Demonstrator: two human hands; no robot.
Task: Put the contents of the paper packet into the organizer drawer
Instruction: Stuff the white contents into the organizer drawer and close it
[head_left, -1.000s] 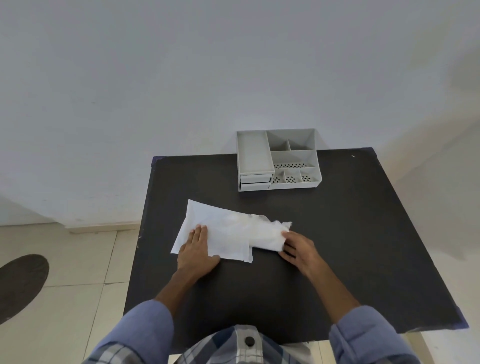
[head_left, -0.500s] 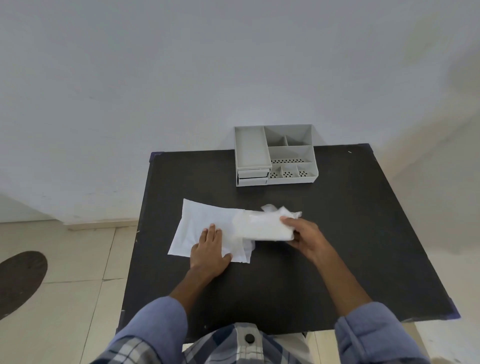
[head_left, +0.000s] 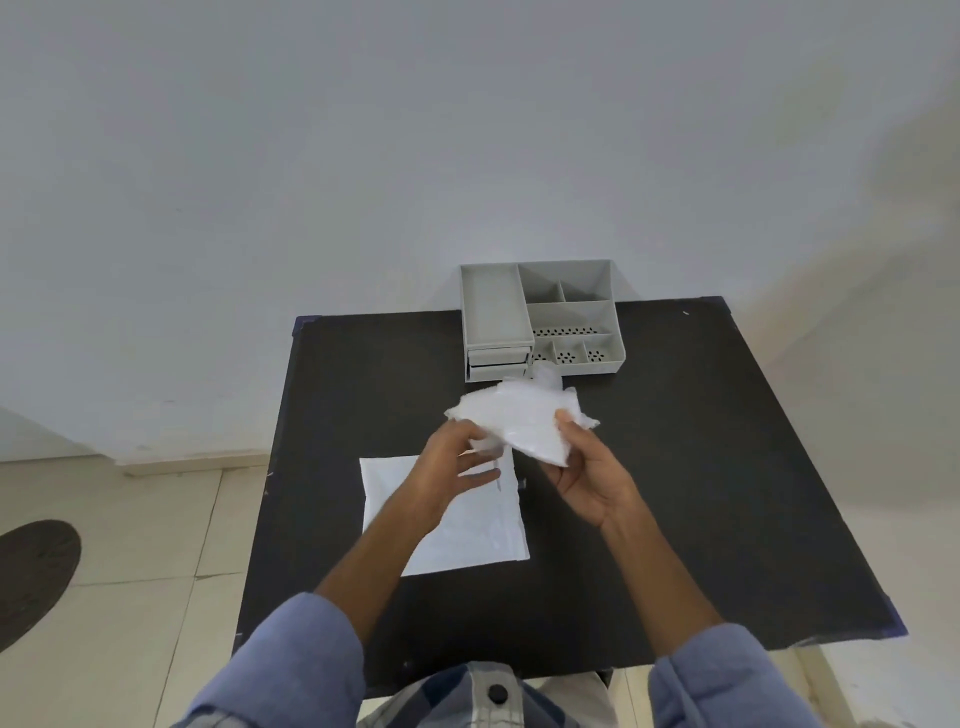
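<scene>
Both hands lift a crumpled white bundle (head_left: 524, 421) mid-frame, just below the grey organizer (head_left: 540, 317). The left hand (head_left: 457, 462) pinches its left end; the right hand (head_left: 587, 467) cups its lower edge. It looks light, soft (easily torn): hold underneath.

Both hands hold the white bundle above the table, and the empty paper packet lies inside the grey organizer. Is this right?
Not quite. The head view shows the paper packet lying flat on the black table, under the left hand, not inside the organizer. The right hand shares the white bundle.
</scene>
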